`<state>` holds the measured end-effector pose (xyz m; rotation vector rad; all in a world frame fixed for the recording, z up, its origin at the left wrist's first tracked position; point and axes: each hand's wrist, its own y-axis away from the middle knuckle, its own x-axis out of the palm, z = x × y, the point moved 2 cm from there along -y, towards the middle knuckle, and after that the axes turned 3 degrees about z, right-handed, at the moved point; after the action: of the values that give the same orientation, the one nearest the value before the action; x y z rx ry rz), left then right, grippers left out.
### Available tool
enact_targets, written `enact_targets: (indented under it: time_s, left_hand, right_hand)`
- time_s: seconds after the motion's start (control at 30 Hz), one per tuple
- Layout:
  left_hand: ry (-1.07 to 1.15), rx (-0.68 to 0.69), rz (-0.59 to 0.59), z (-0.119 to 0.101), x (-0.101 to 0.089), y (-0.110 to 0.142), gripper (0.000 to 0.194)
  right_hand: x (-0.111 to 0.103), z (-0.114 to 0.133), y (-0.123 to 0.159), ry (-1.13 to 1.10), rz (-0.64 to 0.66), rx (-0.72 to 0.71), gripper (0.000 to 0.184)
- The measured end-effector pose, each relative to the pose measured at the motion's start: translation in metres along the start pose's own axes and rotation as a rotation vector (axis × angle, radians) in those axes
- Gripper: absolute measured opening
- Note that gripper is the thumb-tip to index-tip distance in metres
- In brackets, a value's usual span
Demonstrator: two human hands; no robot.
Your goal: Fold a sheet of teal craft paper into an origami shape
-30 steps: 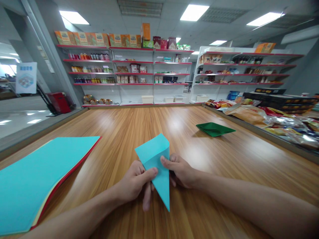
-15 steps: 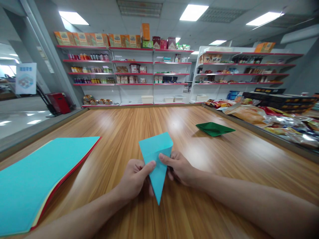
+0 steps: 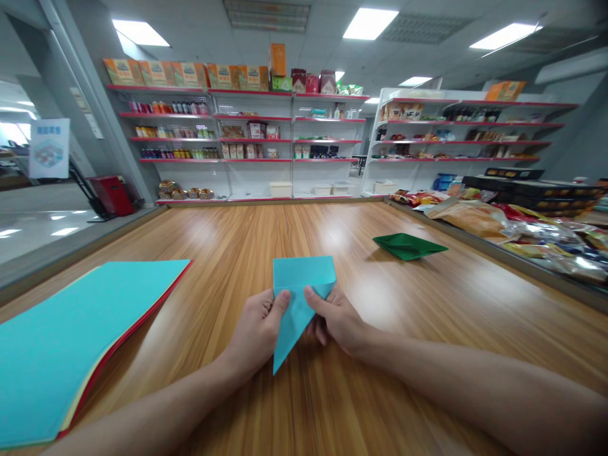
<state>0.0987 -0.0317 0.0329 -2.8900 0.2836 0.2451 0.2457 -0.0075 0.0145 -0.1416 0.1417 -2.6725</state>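
A folded sheet of light blue paper (image 3: 304,272) is held up between both hands above the wooden table. Its wide straight edge is on top and it narrows to a sharp point at lower left. My left hand (image 3: 256,326) pinches the left edge, thumb on the front face. From the right side my right hand (image 3: 339,316) grips it, thumb pressed on the front and fingers curled behind. The paper's back is hidden. Farther off to the right, a folded dark green paper piece (image 3: 409,247) rests on the table, touched by neither hand.
A stack of coloured paper sheets (image 3: 90,335), blue on top with cream and red edges below, lies at the left of the wooden table (image 3: 228,240). Packaged snacks (image 3: 494,221) fill the area past the right rim. Stocked shelves (image 3: 256,139) stand behind.
The blue paper has turned in my hands: its top edge is now level and its lower tip has swung left. My left thumb has shifted up to the paper's left edge.
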Motion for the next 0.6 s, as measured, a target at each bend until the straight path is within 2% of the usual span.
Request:
enact_targets:
  time_s: [0.1,0.3,0.47,0.6]
  left_hand:
    - [-0.026,0.01,-0.007,0.002,-0.003,0.0,0.044]
    - [0.015,-0.021,0.06,0.005,-0.003,-0.002,0.046]
    - [0.035,-0.039,0.043,0.005,-0.004,-0.002,0.045]
    - [0.03,-0.051,0.056,0.004,-0.004,0.001,0.044]
  right_hand:
    - [-0.003,-0.001,-0.001,0.033,-0.003,0.023,0.056]
    - [-0.007,0.003,0.001,-0.019,-0.063,0.072,0.06]
    - [-0.014,0.003,-0.001,-0.002,-0.094,0.047,0.068]
    - [-0.017,0.002,-0.001,0.081,-0.019,0.018,0.066]
